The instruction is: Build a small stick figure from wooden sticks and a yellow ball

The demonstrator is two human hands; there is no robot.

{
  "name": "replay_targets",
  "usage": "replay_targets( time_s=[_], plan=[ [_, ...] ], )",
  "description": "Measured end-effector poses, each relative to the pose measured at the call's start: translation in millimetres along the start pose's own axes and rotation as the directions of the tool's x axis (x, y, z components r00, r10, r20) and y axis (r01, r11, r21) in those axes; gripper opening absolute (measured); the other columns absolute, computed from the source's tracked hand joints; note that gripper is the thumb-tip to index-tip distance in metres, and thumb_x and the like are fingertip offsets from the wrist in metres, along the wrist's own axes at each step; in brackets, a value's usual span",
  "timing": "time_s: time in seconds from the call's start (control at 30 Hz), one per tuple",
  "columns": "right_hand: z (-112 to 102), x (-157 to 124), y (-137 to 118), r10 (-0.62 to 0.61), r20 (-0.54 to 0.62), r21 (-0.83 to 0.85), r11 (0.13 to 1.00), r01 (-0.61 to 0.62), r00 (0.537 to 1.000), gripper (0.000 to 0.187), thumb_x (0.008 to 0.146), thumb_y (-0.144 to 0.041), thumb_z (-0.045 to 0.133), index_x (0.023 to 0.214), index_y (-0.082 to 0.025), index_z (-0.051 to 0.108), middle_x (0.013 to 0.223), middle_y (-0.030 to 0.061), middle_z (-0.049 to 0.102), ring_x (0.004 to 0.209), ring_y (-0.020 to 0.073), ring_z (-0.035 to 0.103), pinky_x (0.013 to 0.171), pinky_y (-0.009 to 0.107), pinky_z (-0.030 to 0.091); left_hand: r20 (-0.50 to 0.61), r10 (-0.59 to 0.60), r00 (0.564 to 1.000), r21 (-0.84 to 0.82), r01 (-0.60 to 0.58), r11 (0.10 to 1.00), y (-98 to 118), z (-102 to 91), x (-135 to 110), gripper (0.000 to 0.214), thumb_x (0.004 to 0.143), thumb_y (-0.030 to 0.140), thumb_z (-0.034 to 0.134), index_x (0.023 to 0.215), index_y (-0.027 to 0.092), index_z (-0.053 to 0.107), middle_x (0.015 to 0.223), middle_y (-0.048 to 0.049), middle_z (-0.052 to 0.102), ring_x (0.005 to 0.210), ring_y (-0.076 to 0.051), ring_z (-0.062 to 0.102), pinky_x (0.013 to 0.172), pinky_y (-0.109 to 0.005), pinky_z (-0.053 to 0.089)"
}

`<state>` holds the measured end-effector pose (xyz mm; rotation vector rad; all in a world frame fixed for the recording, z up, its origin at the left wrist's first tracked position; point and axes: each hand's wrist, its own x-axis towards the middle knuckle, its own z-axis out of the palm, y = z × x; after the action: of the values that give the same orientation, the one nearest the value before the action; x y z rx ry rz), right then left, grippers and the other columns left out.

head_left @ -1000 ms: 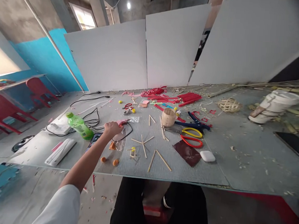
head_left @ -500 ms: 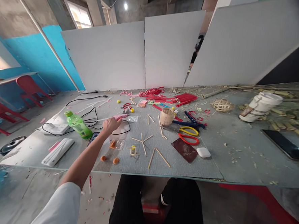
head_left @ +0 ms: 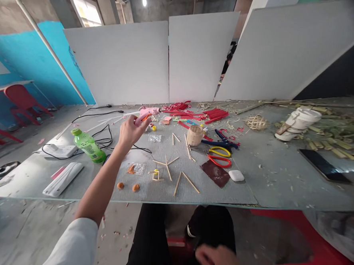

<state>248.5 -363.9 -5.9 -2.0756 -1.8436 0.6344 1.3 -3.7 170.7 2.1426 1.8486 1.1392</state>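
Note:
My left hand (head_left: 129, 132) is closed around a pink glue gun (head_left: 148, 112), lifted above the table with its nozzle toward the right. A black cord (head_left: 141, 148) runs over the table below that hand. My right hand (head_left: 217, 263) is low at the bottom edge, over my lap and smeared by motion. In front of me lie thin bamboo sticks: a star-like joined piece (head_left: 166, 165), a small frame with a yellow bit (head_left: 156, 175) and a V-shaped pair (head_left: 188, 183). Two orange-brown balls (head_left: 135, 187) rest near the table edge.
A green bottle (head_left: 88, 145) and a white power strip (head_left: 58, 151) stand left. A woven bamboo cup (head_left: 195, 135), red-and-yellow-handled scissors (head_left: 220, 161), blue pliers (head_left: 221, 142), brown sandpaper (head_left: 215, 173) and a white case (head_left: 236, 175) lie right of centre. Farther right are a phone (head_left: 323, 165) and white container (head_left: 299, 123).
My left hand has raised the pink glue gun off the table. My right hand has come into view at the bottom. The view has shifted slightly.

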Motion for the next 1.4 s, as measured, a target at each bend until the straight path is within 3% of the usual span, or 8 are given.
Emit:
replay_targets(
  time_s=[0.07,0.27,0.43,0.67,0.83,1.0,1.13,1.4],
  plan=[
    [-16,52,-8,-0.045,-0.029,0.031,0.998,0.046,0.999,0.016,0.094,-0.044,0.067,0.104,-0.051,0.077,0.089,0.0018,0.079,0.088,0.0233,0.078,0.065,0.030,0.053,-0.067,0.020,0.998,-0.057,-0.023,0.998,12,-8.3,-1,0.048,0.085,0.069,0.062,0.078,0.022,0.055,0.068,-0.0029,0.061,0.065,-0.018,0.051,0.063,-0.031,0.035],
    [-58,212,-74,-0.276,-0.163,0.114,0.948,0.296,0.947,0.041,0.094,-0.046,0.069,0.126,-0.022,0.075,0.066,0.0024,0.073,0.062,0.0211,0.068,0.059,0.028,0.042,-0.153,0.031,0.988,-0.191,-0.061,0.980,33,-20.7,-29,0.054,0.088,0.063,0.062,0.061,0.022,0.039,0.054,0.0028,0.040,0.053,-0.013,0.035,0.055,-0.032,0.028],
    [-51,281,-93,-0.363,-0.132,0.120,0.918,0.378,0.922,0.023,0.095,-0.039,0.068,0.104,-0.024,0.083,0.077,0.0027,0.078,0.070,0.0171,0.069,0.063,0.025,0.041,-0.149,0.039,0.988,-0.187,-0.067,0.980,19,-19.9,-52,0.050,0.089,0.062,0.062,0.066,0.023,0.042,0.055,0.0039,0.040,0.053,-0.013,0.036,0.054,-0.031,0.028],
    [-51,324,-83,-0.370,-0.154,0.118,0.914,0.389,0.916,0.030,0.098,-0.042,0.062,0.099,-0.019,0.083,0.066,0.0025,0.074,0.063,0.0163,0.065,0.062,0.026,0.039,-0.108,-0.015,0.994,-0.130,0.001,0.991,-13,-19.4,-30,0.050,0.089,0.063,0.059,0.066,0.023,0.042,0.056,0.0036,0.042,0.056,-0.014,0.038,0.056,-0.029,0.029],
    [-44,328,-75,-0.369,-0.160,0.092,0.918,0.386,0.916,0.032,0.096,-0.044,0.067,0.109,-0.018,0.080,0.067,0.0010,0.072,0.062,0.0164,0.064,0.062,0.026,0.041,-0.089,-0.064,0.994,-0.147,0.050,0.988,-22,-15.5,-21,0.053,0.089,0.068,0.057,0.066,0.022,0.043,0.057,0.0030,0.044,0.057,-0.014,0.041,0.056,-0.027,0.029],
    [-38,322,-56,-0.423,-0.141,0.033,0.902,0.431,0.895,0.037,0.085,-0.037,0.080,0.120,-0.024,0.077,0.099,0.0049,0.077,0.092,0.0215,0.069,0.084,0.029,0.049,-0.069,-0.053,0.996,-0.122,0.044,0.991,-22,-15.5,-29,0.051,0.088,0.068,0.057,0.069,0.022,0.049,0.058,0.0025,0.047,0.059,-0.015,0.045,0.059,-0.027,0.031],
    [-32,331,-45,-0.473,-0.095,-0.008,0.880,0.474,0.876,0.037,0.079,-0.042,0.086,0.112,-0.026,0.082,0.130,0.0108,0.069,0.125,0.0303,0.057,0.109,0.040,0.043,-0.078,-0.030,0.996,-0.122,0.020,0.992,-22,-18.1,-34,0.052,0.089,0.068,0.056,0.067,0.022,0.043,0.057,0.0033,0.044,0.058,-0.014,0.042,0.058,-0.027,0.030],
    [-22,343,-42,-0.472,0.002,-0.037,0.881,0.472,0.882,0.052,0.078,-0.052,0.085,0.126,-0.031,0.078,0.157,0.0119,0.051,0.146,0.0379,0.039,0.120,0.051,0.031,-0.062,-0.025,0.998,-0.123,0.017,0.992,-26,-23.2,-37,0.051,0.089,0.067,0.056,0.068,0.021,0.046,0.058,0.0042,0.043,0.059,-0.013,0.041,0.058,-0.026,0.029]
  ],
)
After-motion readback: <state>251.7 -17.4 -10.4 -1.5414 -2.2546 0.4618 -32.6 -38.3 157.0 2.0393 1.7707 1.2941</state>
